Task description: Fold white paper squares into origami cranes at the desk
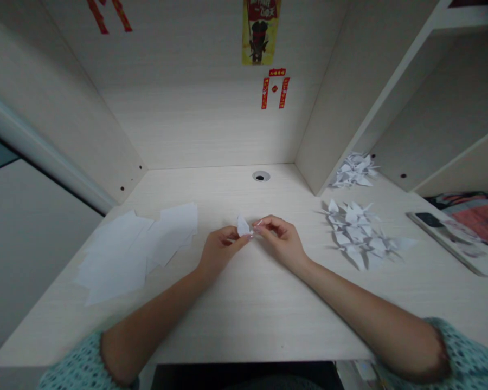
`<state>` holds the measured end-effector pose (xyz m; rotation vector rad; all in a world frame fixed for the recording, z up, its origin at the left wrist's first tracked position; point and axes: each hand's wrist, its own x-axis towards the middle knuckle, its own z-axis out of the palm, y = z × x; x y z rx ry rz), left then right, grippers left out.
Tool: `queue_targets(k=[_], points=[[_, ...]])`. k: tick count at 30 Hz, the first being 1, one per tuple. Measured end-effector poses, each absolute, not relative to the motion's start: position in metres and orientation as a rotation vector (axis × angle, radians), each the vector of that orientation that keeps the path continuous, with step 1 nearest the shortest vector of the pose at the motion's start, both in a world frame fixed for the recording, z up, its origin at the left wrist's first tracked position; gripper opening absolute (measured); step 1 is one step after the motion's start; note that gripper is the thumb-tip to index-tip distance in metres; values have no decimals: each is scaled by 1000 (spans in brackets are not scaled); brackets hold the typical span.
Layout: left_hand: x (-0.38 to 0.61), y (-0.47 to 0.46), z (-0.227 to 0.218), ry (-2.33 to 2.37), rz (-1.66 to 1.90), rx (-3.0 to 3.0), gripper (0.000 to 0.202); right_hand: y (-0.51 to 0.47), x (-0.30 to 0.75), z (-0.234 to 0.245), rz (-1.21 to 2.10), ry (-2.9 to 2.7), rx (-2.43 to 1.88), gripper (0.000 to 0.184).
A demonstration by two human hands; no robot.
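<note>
Grip: left hand and right hand both pinched on a small folded paper piece.
Place: held just above the counter, mid-front.
Arms: forearms angled inward, fingertips meeting.
Nearby: paper sheets left, folded paper cranes right.

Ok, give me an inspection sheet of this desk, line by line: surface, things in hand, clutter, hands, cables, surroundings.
Surface: pale wood-grain desk with a round cable hole at the back.
Things in hand: small folded white paper piece, pinched between both hands above the desk.
Clutter: loose white paper sheets on the left; folded paper cranes on the right, and a second pile in the shelf nook; a phone on a book at far right.
Hands: left hand and right hand both grip the paper piece.
Cables: nothing seen.
Surroundings: red and yellow stickers on the back panel.
</note>
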<state>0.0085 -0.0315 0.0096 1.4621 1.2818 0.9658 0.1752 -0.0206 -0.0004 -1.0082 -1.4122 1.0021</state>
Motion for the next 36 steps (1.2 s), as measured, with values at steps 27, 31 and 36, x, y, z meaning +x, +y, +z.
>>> queue_targets(k=[27, 31, 36], points=[[4, -26, 8, 1381, 985, 1466, 36, -18, 187, 3, 422, -1788, -909, 21], [4, -25, 6, 1357, 993, 1443, 34, -18, 190, 4, 304, -1842, -926, 20], [4, -24, 4, 1314, 1026, 1336, 30, -18, 190, 4, 242, -1849, -936, 17]])
